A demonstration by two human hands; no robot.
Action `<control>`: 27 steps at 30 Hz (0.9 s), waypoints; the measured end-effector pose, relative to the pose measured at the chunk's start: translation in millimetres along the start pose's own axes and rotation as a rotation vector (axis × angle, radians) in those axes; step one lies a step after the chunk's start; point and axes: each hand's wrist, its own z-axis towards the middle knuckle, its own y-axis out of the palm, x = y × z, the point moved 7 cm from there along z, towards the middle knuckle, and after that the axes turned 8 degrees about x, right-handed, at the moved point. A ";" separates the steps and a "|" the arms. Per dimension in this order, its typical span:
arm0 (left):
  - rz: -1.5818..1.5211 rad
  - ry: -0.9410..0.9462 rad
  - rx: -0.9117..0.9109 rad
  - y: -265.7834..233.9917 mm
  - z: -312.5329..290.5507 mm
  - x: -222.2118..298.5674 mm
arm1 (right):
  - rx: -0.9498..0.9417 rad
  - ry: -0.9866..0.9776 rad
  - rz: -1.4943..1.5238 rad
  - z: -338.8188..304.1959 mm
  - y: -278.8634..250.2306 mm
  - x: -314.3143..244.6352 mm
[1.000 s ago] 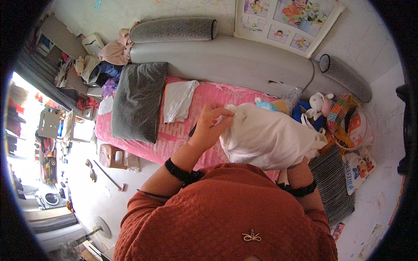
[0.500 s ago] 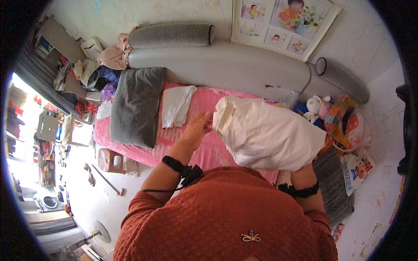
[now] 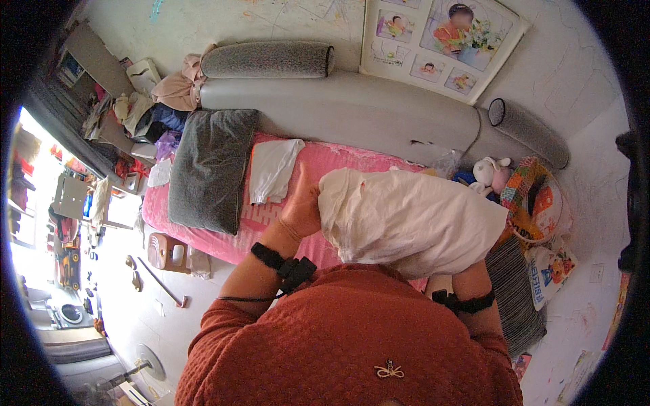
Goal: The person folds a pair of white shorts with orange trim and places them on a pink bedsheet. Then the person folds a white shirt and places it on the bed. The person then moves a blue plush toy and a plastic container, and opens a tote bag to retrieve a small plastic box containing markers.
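White cloth [image 3: 413, 220] held above pink bed [image 3: 338, 154]; right hand hidden by it, grip cannot be told. Left hand [image 3: 302, 206] extended, unclenched, beside cloth's left edge. Straightening apparently being done; left-edge grasp likely needed.

I saw the head-worn fisheye peer down past the rust-red sweater [image 3: 338, 338], close above the white cloth [image 3: 413, 220].

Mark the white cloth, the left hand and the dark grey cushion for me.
White cloth [image 3: 414, 220]: head view, middle of its visible surface.
Left hand [image 3: 302, 210]: head view, middle of the hand.
Dark grey cushion [image 3: 211, 172]: head view, middle of its upper face.
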 end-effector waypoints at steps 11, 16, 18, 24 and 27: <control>0.459 0.263 0.307 -2.1 -5.4 25.2 | -0.319 0.158 0.682 20.7 21.0 -1.1; 0.394 0.365 0.331 -4.6 -1.3 37.4 | -0.287 0.171 0.520 30.4 17.0 0.1; 0.372 0.391 0.341 -4.8 -0.3 40.5 | -0.252 0.227 0.559 34.2 15.5 6.0; 0.296 0.454 0.372 -18.2 5.3 48.1 | 0.081 0.552 1.034 32.6 4.7 39.7; 0.357 0.471 0.405 -33.2 16.6 57.1 | 0.093 0.618 1.176 36.6 4.8 40.9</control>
